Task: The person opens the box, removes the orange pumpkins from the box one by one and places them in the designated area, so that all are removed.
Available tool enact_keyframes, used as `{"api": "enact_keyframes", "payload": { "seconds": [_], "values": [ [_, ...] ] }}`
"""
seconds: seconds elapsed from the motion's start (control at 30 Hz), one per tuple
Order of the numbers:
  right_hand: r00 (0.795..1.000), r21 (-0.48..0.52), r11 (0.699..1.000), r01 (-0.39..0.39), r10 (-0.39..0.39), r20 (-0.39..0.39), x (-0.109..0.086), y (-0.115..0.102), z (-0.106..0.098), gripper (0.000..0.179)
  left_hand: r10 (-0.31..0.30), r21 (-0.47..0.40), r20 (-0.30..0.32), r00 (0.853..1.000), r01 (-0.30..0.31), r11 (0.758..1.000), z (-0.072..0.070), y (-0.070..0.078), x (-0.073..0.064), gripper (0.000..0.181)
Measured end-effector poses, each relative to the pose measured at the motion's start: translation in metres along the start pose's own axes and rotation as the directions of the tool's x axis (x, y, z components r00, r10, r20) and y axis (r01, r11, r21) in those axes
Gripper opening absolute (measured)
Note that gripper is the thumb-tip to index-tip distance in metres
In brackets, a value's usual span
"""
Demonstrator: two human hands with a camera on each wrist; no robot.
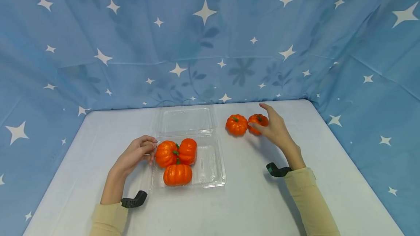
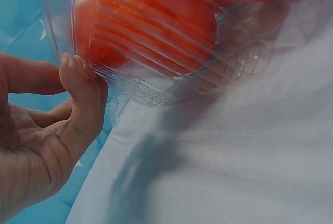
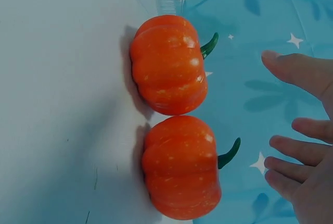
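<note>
My left hand (image 1: 139, 152) pinches the left edge of a clear plastic clamshell container (image 1: 210, 163); the left wrist view shows thumb and fingertips meeting at its rim. Inside its base lie an orange toy pumpkin (image 1: 166, 154), a second pumpkin (image 1: 188, 151) and a third pumpkin (image 1: 177, 174), stems turned inward. Two more stand on the table to the right: the left pumpkin (image 1: 236, 125) and the right pumpkin (image 1: 258, 124), touching each other. Above the right one hovers my right hand (image 1: 275, 128), fingers spread and holding nothing. In the right wrist view a gap separates fingers and pumpkins.
The container's lid (image 1: 187, 119) lies folded back toward the rear of the white-covered table (image 1: 242, 207). Behind and beside the table hangs a blue curtain (image 1: 203, 39) with white stars. Each wrist carries a black camera mount, such as the right mount (image 1: 277, 170).
</note>
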State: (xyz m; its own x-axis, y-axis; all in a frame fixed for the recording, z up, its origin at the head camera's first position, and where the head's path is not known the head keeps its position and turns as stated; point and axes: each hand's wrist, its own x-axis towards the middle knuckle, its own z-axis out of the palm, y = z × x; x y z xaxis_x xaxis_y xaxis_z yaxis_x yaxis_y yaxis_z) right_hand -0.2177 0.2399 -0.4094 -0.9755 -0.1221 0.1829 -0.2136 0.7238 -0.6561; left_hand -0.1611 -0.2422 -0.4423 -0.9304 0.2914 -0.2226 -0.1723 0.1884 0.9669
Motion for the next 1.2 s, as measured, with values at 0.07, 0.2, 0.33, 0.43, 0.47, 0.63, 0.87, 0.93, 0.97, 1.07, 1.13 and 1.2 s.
{"api": "enact_keyframes", "payload": {
  "seconds": [0.07,0.2,0.33,0.43,0.47,0.63,0.87,0.93,0.97,1.07,1.13,1.2],
  "values": [
    [1.000,0.005,1.000,0.022,-0.022,-0.005,0.000,-0.004,0.002,0.081,0.000,-0.002,-0.001,1.000,0.000,1.000,-0.001,0.000,-0.001,0.039],
    [0.998,0.017,0.998,0.065,-0.065,-0.007,0.000,-0.011,0.005,0.078,-0.003,0.000,-0.005,1.000,0.003,1.000,-0.002,-0.001,-0.003,0.039],
    [0.996,0.027,0.996,0.088,-0.088,0.001,0.000,-0.018,0.006,0.076,-0.003,0.003,-0.006,1.000,0.003,1.000,-0.004,-0.001,-0.005,0.039],
    [0.995,0.035,0.994,0.100,-0.100,0.012,-0.002,-0.024,0.007,0.074,-0.005,0.002,-0.010,1.000,0.005,1.000,-0.004,-0.001,-0.006,0.038],
    [0.995,0.034,0.994,0.103,-0.104,0.014,-0.003,-0.025,0.007,0.074,-0.006,0.000,-0.009,1.000,0.006,1.000,-0.003,-0.001,-0.005,0.038],
    [0.991,0.039,0.990,0.133,-0.134,0.021,-0.008,-0.034,0.007,0.071,-0.006,-0.001,0.006,1.000,0.006,1.000,-0.002,0.001,-0.003,0.036],
    [0.981,0.036,0.981,0.191,-0.192,0.023,-0.012,-0.045,0.016,0.068,-0.010,0.005,0.003,1.000,0.010,1.000,-0.002,0.004,0.000,0.034],
    [0.980,0.036,0.979,0.199,-0.200,0.020,-0.014,-0.047,0.018,0.068,-0.010,0.005,0.007,1.000,0.010,1.000,-0.002,0.004,0.001,0.034],
    [0.979,0.037,0.979,0.200,-0.201,0.022,-0.015,-0.048,0.019,0.068,-0.009,0.004,0.009,1.000,0.009,1.000,-0.002,0.004,0.001,0.034],
    [0.980,0.050,0.979,0.196,-0.198,0.036,-0.017,-0.052,0.023,0.070,-0.011,0.001,0.013,1.000,0.011,1.000,-0.002,0.002,0.002,0.033],
    [0.981,0.055,0.981,0.187,-0.189,0.047,-0.018,-0.055,0.026,0.071,-0.012,0.001,0.012,1.000,0.012,1.000,-0.002,0.001,0.001,0.032],
    [0.979,0.064,0.979,0.191,-0.195,0.055,-0.018,-0.058,0.029,0.071,-0.014,0.003,0.007,1.000,0.014,1.000,-0.002,0.001,0.000,0.032]
  ]
}}
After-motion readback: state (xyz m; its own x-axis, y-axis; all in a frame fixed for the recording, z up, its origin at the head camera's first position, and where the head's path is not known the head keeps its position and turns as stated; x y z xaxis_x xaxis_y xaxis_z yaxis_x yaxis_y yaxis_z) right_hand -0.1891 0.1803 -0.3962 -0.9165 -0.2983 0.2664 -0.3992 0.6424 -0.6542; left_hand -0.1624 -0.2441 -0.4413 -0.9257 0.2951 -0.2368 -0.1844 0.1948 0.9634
